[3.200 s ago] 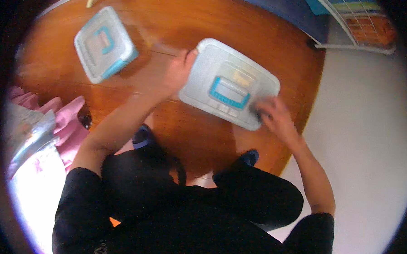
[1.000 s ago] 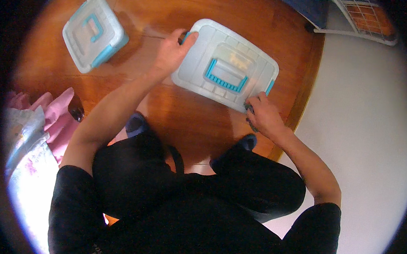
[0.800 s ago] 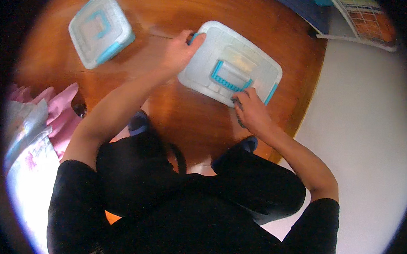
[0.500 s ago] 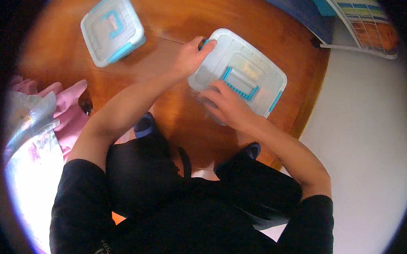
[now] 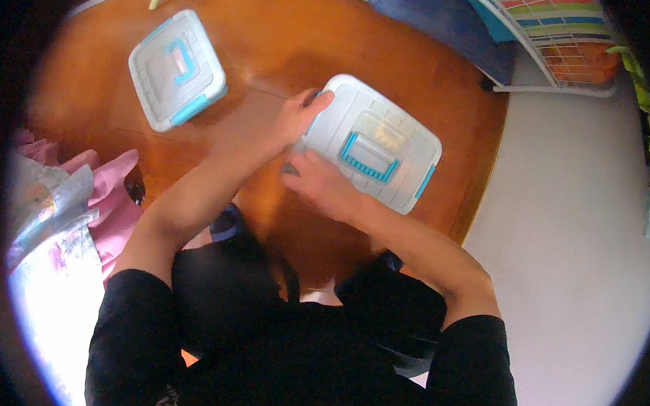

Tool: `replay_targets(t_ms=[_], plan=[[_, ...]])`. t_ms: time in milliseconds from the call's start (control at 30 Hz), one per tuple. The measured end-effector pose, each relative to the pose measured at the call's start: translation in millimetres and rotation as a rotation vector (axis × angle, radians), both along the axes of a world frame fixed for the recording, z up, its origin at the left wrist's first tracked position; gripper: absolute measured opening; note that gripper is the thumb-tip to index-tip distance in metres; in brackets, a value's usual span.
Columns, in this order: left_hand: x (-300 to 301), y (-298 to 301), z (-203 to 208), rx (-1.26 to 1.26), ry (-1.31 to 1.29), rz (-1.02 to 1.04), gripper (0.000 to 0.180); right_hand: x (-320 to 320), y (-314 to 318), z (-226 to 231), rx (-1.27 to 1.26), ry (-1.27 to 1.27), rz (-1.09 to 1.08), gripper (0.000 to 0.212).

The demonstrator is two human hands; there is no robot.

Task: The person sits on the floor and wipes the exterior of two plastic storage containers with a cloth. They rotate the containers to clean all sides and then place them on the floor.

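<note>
Grasping the larger translucent storage box (image 5: 379, 136) by its left end with the left hand (image 5: 298, 120), pressing the thumb (image 5: 321, 103) against the rim of the white lid (image 5: 335, 127). Holding the right hand (image 5: 324, 187) just below and left of the box's lower left corner, closing loosely around a small dark item (image 5: 290, 169), too blurred to name; leaving contact between right hand and box impossible to tell. Slanting the right forearm (image 5: 417, 247) across from the lower right of the frame.

Finding the larger box right of the upper centre, resting lid-on and slantwise on the reddish-brown wooden floor (image 5: 273, 63); showing a turquoise carry handle (image 5: 370, 169) folded flat, a turquoise latch (image 5: 425, 182) at the right end and a pale yellow patch (image 5: 389, 138) beside the handle.

Seeing a smaller matching storage box (image 5: 164, 72) at the upper left, well apart from both hands, also wearing its lid. Bending both knees in black trousers (image 5: 223, 293) at the lower centre, resting one foot in a dark blue slipper (image 5: 226, 224). Spotting pink fabric (image 5: 115, 194) at the left, a white wire rack (image 5: 521, 41) holding striped textiles (image 5: 558, 21) at the upper right, and a white wall (image 5: 578, 214) filling the right side
</note>
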State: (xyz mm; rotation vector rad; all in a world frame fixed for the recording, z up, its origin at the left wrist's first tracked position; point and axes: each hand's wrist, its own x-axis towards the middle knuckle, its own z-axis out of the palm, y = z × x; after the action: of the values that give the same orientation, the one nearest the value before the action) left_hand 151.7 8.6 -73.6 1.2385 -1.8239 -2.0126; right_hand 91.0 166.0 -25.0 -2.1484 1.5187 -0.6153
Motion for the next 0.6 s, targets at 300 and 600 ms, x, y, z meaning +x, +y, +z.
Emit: replay_targets(t_ms=[300, 600], plan=[[-1.9, 3.8, 6.3, 0.200, 0.109, 0.050, 0.066, -82.4, -48.7, 37.7, -0.174, -0.028, -0.589, 0.036], [-5.7, 9.3, -3.9, -0.234, 0.008, 0.124, 0.063, -76.6, -47.4, -3.6, -0.098, 0.007, -0.451, 0.034]])
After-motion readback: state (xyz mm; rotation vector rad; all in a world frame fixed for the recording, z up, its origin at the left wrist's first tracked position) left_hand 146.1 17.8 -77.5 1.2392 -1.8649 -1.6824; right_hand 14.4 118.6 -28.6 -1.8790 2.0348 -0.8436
